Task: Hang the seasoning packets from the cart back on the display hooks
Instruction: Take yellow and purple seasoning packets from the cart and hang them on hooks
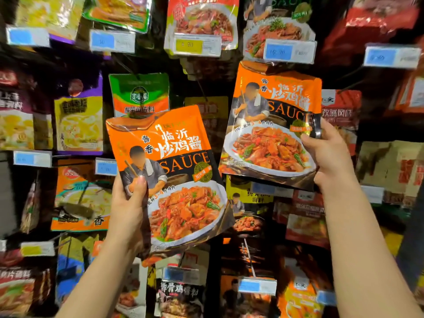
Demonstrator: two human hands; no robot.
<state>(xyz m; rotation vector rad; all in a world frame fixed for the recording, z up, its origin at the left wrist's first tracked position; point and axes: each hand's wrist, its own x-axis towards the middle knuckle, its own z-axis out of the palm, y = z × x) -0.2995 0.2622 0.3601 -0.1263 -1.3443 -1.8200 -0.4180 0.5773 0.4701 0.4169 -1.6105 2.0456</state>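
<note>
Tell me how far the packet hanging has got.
Done: can't tell; the wall already holds many packets, and the cart is out of view. In hand: the left hand grips one orange packet, the right hand a second, raised under the blue tag. Left: both need hooking.

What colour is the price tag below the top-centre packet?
Yellow price tag, clearest in the head view.
</note>
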